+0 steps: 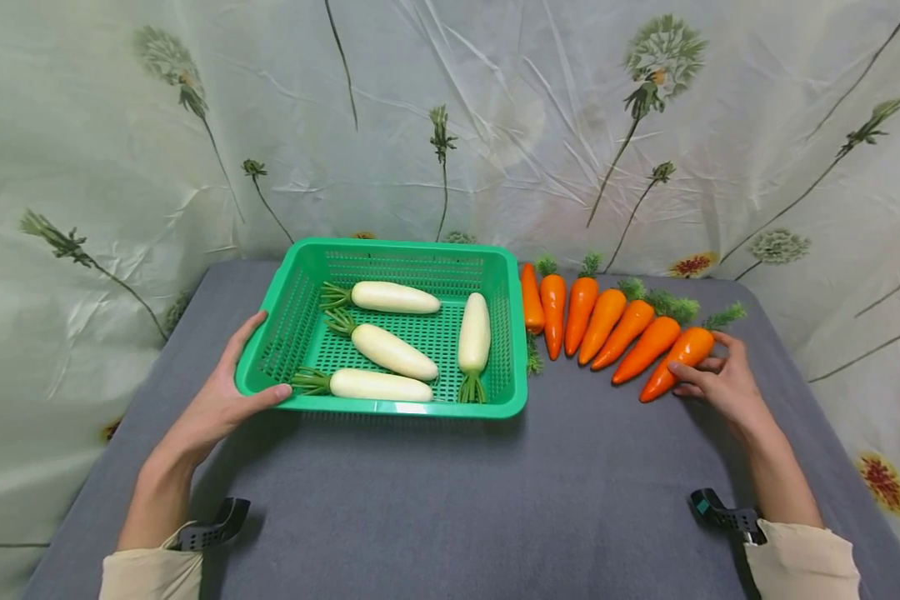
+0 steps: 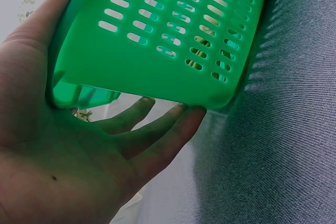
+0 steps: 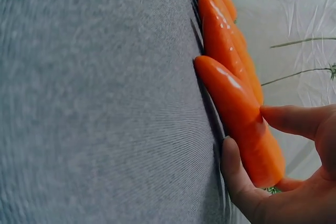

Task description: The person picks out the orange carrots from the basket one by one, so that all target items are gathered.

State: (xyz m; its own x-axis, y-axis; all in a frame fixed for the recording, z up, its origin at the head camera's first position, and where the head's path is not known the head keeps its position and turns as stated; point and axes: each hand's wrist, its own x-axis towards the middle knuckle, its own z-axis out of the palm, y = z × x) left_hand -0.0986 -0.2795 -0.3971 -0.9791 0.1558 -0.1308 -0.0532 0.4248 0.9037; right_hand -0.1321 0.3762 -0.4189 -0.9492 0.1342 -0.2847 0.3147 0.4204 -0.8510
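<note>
My left hand (image 1: 232,396) grips the front-left corner of a green plastic basket (image 1: 405,407), its thumb over the rim. In the left wrist view, the fingers lie along the slotted basket's wall (image 2: 84,61). Several white radishes with green stem ends lie inside, among them an upright-pointing one (image 1: 475,333) on the right and a slanted one (image 1: 393,352) mid-basket. On the right, my right hand (image 1: 731,387) pinches the rightmost orange carrot (image 1: 667,371) between thumb and fingers. That carrot (image 3: 236,114) lies on the cloth in the right wrist view, beside other carrots.
Several more carrots (image 1: 581,308) fan out in a row between the basket and my right hand, the leftmost one (image 1: 531,300) close against the basket's right side. Grey cloth (image 1: 450,508) covers the table. Behind it hangs a pale dandelion-print curtain (image 1: 390,125).
</note>
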